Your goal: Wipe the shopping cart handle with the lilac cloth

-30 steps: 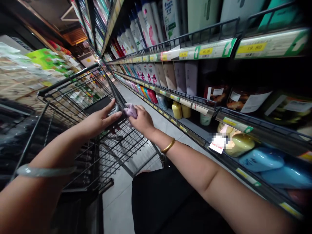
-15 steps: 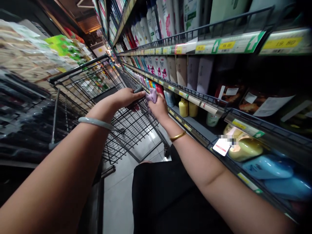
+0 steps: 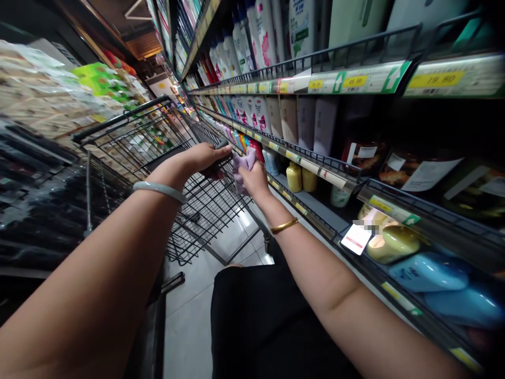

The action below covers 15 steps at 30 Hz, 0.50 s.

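Note:
My left hand is closed over the edge of a black wire shopping cart, its thumb lying along a dark grey part of the rim. The undersides of its fingers are hidden. Close by on the right, my right hand grips a crumpled light purple cloth. That cloth hangs against the cart's near side, just past my left thumb; whether it presses on the wire, I cannot tell.
Store shelves full of bottles run along the right. A lit phone leans by a yellow bottle and a blue bottle on the low shelf. Stacked packages stand at the left. Tiled floor lies below.
The purple cloth is more spread and hangs lower beside my right hand, which has shifted slightly left and down. My left hand keeps its grip on the cart. The view has turned slightly.

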{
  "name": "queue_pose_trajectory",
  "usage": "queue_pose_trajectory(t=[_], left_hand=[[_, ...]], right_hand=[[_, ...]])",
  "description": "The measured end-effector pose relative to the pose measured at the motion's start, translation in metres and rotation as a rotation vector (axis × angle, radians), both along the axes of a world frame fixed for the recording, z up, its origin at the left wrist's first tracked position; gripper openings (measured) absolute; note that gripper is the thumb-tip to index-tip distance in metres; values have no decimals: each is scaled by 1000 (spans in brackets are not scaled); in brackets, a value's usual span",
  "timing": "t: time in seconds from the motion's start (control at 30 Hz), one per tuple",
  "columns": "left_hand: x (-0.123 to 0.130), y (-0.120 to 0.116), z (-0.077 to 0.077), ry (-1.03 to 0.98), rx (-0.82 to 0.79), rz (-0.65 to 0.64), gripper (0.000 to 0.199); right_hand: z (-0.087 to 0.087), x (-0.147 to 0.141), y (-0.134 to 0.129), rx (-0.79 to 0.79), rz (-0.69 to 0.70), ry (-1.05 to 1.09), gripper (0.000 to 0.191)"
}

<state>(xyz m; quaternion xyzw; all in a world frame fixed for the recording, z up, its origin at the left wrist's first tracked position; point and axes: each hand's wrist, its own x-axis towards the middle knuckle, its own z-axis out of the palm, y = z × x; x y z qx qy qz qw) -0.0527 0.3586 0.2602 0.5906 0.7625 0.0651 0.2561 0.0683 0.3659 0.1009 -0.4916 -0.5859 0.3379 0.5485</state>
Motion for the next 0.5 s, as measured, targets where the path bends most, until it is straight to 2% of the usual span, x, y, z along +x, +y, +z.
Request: queue_pose_trajectory(t=[0.07,0.2,0.27,0.4,0.43,0.5], left_hand=[[1,1,0,25,-5,-5,71],[6,1,0,33,13,-16,70],[8,1,1,54,25,-30,66],[11,0,4,191,137,-66,59],[11,0,5,214,152,-71,60],[11,-1,5,226,135,-92,64]], right_hand=[[-4,1,-1,-69,-8,-8,46],[-7,4,-3,-234,23,-47,31],[3,1,-8,-123,9,-8,32],[21,-7,-21,281,17,13,41],[20,-8,-23,318,28,-15,43],[13,-7,-24,267,28,-77,42]])
